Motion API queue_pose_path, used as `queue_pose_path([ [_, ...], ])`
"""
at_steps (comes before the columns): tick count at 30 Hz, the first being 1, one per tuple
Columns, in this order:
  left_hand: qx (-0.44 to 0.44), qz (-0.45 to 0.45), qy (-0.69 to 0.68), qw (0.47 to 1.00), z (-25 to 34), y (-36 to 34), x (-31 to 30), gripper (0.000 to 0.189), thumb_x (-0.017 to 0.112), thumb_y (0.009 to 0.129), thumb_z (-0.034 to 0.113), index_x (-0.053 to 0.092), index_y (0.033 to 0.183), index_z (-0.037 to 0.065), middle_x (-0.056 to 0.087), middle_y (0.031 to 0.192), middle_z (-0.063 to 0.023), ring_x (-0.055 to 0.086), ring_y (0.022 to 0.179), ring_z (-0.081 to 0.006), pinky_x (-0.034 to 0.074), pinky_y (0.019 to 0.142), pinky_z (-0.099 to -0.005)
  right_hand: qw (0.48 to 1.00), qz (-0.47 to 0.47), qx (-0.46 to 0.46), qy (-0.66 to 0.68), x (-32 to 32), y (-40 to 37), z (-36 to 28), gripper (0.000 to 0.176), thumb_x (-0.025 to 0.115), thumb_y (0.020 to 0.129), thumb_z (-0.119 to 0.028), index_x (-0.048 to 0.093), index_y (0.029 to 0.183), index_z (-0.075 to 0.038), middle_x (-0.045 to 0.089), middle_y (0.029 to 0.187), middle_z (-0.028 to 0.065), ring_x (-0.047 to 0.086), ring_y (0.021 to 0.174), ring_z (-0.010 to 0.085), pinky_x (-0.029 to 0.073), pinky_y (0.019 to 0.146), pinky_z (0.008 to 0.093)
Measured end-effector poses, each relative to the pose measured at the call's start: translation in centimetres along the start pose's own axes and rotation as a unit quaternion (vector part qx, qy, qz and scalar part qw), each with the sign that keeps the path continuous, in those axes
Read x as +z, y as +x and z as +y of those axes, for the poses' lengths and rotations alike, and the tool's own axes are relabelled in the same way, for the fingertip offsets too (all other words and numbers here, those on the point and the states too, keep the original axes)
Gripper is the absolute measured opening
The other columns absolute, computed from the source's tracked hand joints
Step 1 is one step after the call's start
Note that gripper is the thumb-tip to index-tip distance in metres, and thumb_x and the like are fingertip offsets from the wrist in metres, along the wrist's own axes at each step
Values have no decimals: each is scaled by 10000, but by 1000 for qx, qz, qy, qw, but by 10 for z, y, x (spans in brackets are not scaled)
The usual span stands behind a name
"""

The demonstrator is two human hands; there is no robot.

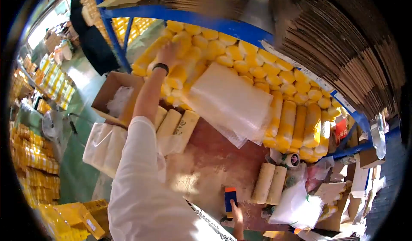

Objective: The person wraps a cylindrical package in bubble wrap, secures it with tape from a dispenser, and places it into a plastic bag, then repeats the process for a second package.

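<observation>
My left hand [168, 53] reaches far out over a stack of yellow-and-white wrapped rolls [182, 41] and overlaps the ones at the back left. A dark band circles that wrist, and blur hides what the fingers do. Down near my body, my right hand [237, 215] has its fingers closed on the lower end of a small dark blue and orange box [231, 200]. Beside the left forearm, several cream-coloured rolls [184, 127] lie side by side. A translucent plastic sheet [231, 97] rests across the middle of the yellow rolls.
An open cardboard box [116, 97] with white plastic inside stands left of my arm. Stacked flat cardboard [339, 43] fills the blue rack [231, 26] above. Two cream rolls [268, 183] and a bundle of white plastic [298, 209] lie at the right. A person [92, 39] in dark clothing stands beyond.
</observation>
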State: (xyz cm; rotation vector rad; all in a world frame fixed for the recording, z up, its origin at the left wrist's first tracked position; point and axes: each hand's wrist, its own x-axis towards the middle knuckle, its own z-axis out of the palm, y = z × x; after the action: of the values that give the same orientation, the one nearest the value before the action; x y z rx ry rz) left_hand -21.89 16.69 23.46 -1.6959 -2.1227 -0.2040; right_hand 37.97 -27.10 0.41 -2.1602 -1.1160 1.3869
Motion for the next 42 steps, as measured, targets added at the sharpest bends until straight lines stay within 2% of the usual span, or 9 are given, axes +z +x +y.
queue_pose_path([
  [9, 210, 172, -203, 941, 90, -139, -23, 309, 644, 773, 246, 630, 1054, 119, 559, 1184, -131, 518, 1073, -353, 422, 912, -482, 947, 144, -99, -269, 29, -1, -55, 529, 521, 896, -485, 503, 893, 44, 609, 751, 274, 611, 686, 431, 490, 592, 499],
  [13, 181, -75, -395, 897, 126, -270, -24, 239, 624, 796, 188, 623, 1020, 107, 627, 1037, -79, 586, 949, -288, 490, 827, -400, 884, 218, -283, -301, 48, 67, -38, 539, 538, 908, -406, 496, 1047, 113, 594, 841, 299, 599, 813, 417, 489, 746, 441],
  [14, 153, -89, -401, 899, 125, -289, -5, 238, 624, 799, 185, 618, 1025, 109, 624, 1044, -81, 584, 953, -291, 490, 828, -401, 973, 26, -62, -219, 32, 45, -113, 549, 532, 903, -373, 474, 1102, 136, 591, 897, 284, 581, 881, 409, 486, 772, 423],
  [18, 23, 16, -416, 909, 131, -308, 22, 249, 622, 811, 169, 595, 1052, 113, 613, 1056, -91, 579, 958, -301, 490, 819, -400, 751, -11, -283, -597, 59, 129, -43, 560, 563, 865, -351, 446, 1231, 56, 553, 1115, 249, 532, 1053, 343, 478, 870, 433],
  [19, -14, 78, -417, 905, 136, -302, 16, 255, 622, 813, 164, 588, 1061, 113, 610, 1055, -96, 578, 957, -304, 490, 814, -399, 879, 21, -229, -419, 42, 79, -126, 620, 605, 830, -375, 435, 1248, 51, 438, 1276, 249, 406, 1189, 382, 399, 994, 454],
  [23, -5, -30, -489, 872, 164, -292, -30, 247, 607, 821, 143, 576, 1063, 104, 598, 1017, -120, 577, 948, -321, 487, 811, -394, 709, 296, -565, -302, -8, 69, -265, 499, 626, 784, -96, 453, 1243, -4, 481, 1171, 260, 476, 1065, 424, 417, 931, 508],
  [27, 141, -58, -578, 801, 210, -320, -44, 157, 592, 845, 147, 604, 991, 91, 602, 1003, -125, 591, 927, -322, 502, 777, -390, 646, 377, -568, -345, -38, 116, -340, 419, 637, 727, -100, 546, 1135, -67, 513, 1163, 127, 481, 1071, 327, 443, 853, 443],
  [36, 130, -220, -583, 771, 240, -441, -50, 216, 643, 811, 118, 632, 1027, 117, 672, 862, -89, 650, 755, -247, 504, 670, -342, 614, 329, -565, -443, -23, 164, -342, 145, 605, 767, -198, 643, 860, -94, 648, 914, 63, 588, 955, 238, 496, 778, 420],
  [42, 72, -159, -648, 742, 233, -468, -93, 260, 633, 805, 94, 618, 1064, 109, 652, 894, -99, 633, 781, -210, 492, 671, -320, 797, 190, -520, -241, -22, 108, -356, 153, 631, 804, -194, 620, 735, -58, 651, 739, 74, 644, 732, 235, 507, 671, 385],
])
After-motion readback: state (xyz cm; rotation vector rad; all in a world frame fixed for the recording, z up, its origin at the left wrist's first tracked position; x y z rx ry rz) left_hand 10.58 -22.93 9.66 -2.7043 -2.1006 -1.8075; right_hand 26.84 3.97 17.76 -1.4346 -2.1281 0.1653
